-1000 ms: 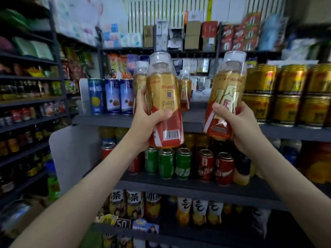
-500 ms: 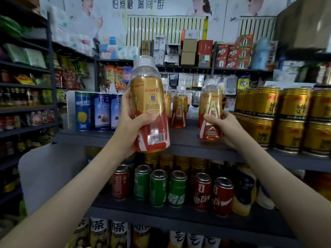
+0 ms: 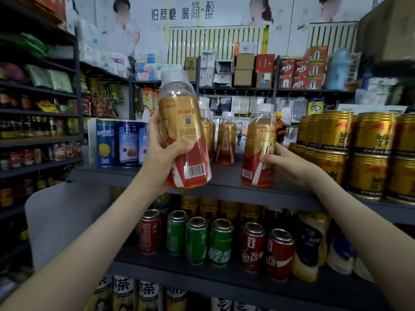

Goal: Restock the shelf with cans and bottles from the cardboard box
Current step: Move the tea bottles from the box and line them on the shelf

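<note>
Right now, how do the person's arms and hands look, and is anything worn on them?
Both arms are bare: the left forearm and right forearm show no sleeve. The left hand and right hand wear no glove; no watch, bracelet or ring shows.

Wall poster (image 3: 182, 13): "怕蔗糖 喝简·醇". Gold cans (image 3: 371, 135): "红牛". Blue can (image 3: 128, 144): "杏仁". Lowest-shelf bottles (image 3: 122, 289): "茶". Raised bottle (image 3: 179, 131): barcode; print illegible.
</note>
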### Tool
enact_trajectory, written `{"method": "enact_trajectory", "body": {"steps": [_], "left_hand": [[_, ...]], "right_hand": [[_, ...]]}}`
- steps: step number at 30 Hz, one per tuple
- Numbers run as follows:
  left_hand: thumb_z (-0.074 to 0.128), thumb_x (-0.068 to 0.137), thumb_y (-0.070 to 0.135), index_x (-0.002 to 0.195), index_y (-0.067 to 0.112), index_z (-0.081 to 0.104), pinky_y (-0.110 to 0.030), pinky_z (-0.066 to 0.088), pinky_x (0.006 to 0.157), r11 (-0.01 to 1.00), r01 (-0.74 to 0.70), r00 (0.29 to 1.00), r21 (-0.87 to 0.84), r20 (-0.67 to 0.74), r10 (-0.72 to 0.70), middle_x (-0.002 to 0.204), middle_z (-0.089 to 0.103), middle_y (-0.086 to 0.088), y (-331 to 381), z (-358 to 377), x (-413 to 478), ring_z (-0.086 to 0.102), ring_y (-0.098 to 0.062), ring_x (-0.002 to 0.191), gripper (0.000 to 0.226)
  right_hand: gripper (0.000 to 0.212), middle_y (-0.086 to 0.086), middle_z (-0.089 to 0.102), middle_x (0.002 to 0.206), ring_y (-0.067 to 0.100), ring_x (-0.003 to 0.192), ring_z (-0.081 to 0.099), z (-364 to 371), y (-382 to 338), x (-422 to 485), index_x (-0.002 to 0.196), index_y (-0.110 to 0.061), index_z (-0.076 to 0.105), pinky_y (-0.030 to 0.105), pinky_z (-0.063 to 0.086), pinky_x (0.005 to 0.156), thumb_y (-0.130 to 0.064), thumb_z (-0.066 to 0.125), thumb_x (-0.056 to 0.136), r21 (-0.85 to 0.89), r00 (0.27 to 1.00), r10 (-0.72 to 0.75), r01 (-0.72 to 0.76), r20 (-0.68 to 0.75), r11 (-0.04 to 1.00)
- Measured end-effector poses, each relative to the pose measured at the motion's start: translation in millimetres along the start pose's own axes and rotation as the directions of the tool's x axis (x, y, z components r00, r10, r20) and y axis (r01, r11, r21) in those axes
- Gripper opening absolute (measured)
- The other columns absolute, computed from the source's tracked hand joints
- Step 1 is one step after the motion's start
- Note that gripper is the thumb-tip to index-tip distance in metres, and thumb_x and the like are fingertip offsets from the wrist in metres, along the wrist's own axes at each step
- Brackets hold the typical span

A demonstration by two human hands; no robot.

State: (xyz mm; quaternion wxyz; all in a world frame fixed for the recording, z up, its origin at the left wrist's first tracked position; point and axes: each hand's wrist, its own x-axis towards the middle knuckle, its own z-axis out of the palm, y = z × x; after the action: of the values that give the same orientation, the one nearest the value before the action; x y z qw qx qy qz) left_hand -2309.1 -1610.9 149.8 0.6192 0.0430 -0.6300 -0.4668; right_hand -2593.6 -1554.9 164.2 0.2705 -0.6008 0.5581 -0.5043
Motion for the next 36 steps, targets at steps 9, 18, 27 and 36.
{"method": "enact_trajectory", "body": {"steps": [9,18,27,36], "left_hand": [[0.076,0.056,0.03,0.142,0.027,0.023,-0.052,0.054,0.087,0.995,-0.017,1.0,0.102,0.015,0.016,0.131,0.049,-0.01,-6.3,-3.7,0.0,0.06,-0.027,0.111,0.101],[0.076,0.057,0.026,0.138,0.029,0.028,-0.053,0.052,0.09,0.997,-0.01,0.998,0.08,0.069,0.004,0.131,0.05,-0.01,-19.9,-14.8,3.8,0.06,-0.026,0.112,0.094],[0.072,0.057,0.023,0.14,0.024,0.026,-0.033,0.055,0.073,0.999,-0.02,0.999,-0.04,0.038,0.022,0.118,0.056,-0.003,-23.0,-25.0,8.5,0.065,-0.017,0.098,0.094],[0.071,0.059,0.021,0.14,0.021,0.029,-0.038,0.055,0.075,0.995,-0.063,0.998,-0.078,0.02,0.065,0.126,0.053,-0.017,-18.1,-33.1,20.0,0.061,-0.035,0.105,0.091]], "right_hand": [[0.117,0.008,0.038,0.138,0.026,0.126,0.041,22.3,-3.7,21.9,0.137,-0.021,0.02,0.049,0.041,0.105,-0.053,0.088,0.047,-0.359,0.906,-0.085,-0.077,-0.415,0.93],[0.105,0.013,0.03,0.15,0.029,0.128,0.042,13.7,-2.9,23.3,0.147,-0.032,0.007,0.049,0.04,0.105,-0.029,0.079,0.072,-0.108,0.976,0.044,-0.068,-0.212,0.992],[0.085,0.003,0.046,0.121,0.017,0.098,0.054,29.1,-4.4,47.4,0.142,-0.012,0.018,0.034,0.049,0.085,-0.021,0.075,0.08,-0.302,0.95,0.032,-0.13,-0.311,0.944],[0.07,0.002,0.062,0.11,0.023,0.109,0.057,27.9,-15.1,82.5,0.127,-0.015,0.041,0.046,0.045,0.101,-0.012,0.082,0.07,-0.207,0.975,0.17,-0.198,-0.144,0.958]]}}
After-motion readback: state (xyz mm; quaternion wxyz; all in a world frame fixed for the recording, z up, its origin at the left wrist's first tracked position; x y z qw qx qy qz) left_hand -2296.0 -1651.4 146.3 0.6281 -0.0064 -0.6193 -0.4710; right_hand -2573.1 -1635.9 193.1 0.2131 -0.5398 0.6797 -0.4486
